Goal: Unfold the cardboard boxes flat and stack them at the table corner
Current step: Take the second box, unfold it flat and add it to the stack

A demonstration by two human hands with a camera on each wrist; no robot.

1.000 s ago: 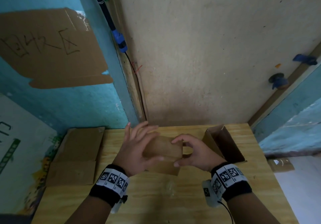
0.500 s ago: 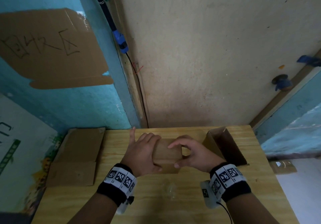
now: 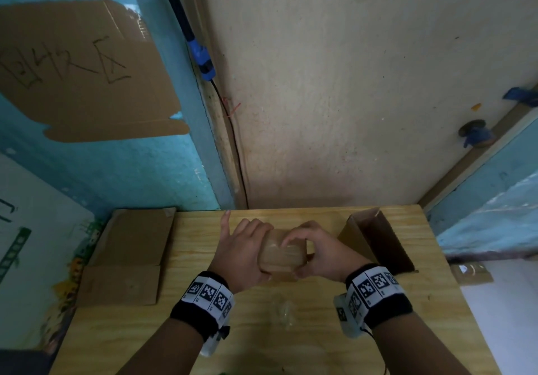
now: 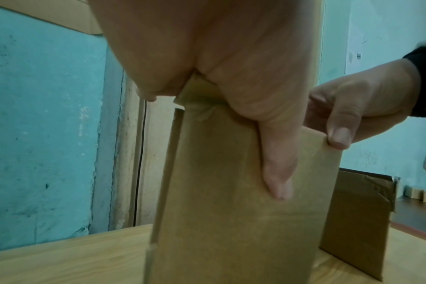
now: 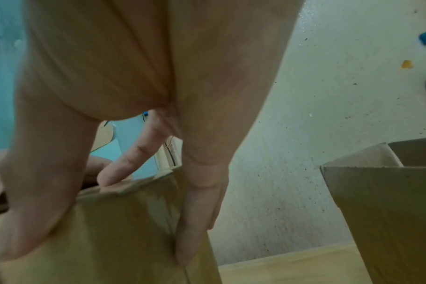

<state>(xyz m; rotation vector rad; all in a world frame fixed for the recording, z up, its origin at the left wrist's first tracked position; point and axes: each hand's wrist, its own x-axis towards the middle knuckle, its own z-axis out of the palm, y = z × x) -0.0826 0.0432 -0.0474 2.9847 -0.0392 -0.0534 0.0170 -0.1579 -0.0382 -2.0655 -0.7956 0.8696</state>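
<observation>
A small brown cardboard box [image 3: 281, 255] stood upright at the middle of the table [image 3: 320, 345], sealed with glossy tape along its top. The left hand [image 3: 241, 254] gripped its left side, thumb on the near face; the right hand [image 3: 316, 251] pinched the top right edge. The seam probably wanted splitting first, then sides pressed inward. Flattened cardboard [image 3: 128, 258] lay at the far left corner, an opened box [image 3: 375, 240] at the far right.
</observation>
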